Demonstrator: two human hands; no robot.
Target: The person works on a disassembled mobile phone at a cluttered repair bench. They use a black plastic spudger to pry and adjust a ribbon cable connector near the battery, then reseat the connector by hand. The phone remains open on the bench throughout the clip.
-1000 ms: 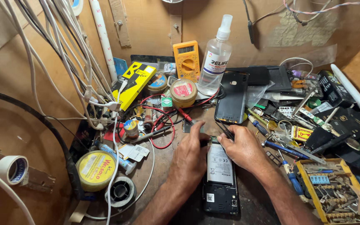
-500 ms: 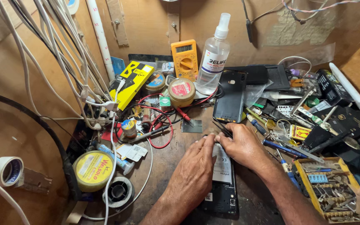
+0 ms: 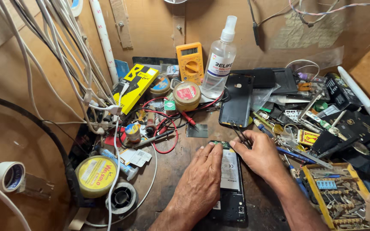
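Lying low in the centre of the frame, an opened phone with its back removed rests on the wooden bench. Flat on its left edge, the left hand presses down with fingers together. At the phone's upper right, the right hand pinches thin tweezers. Just above them lies a dark back cover, below a clear spray bottle and a yellow multimeter.

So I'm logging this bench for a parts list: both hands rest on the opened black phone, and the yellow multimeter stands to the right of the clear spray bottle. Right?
Not quite. In the head view the yellow multimeter stands to the left of the clear spray bottle, not the right. The rest holds: the left hand and right hand rest on the opened black phone.
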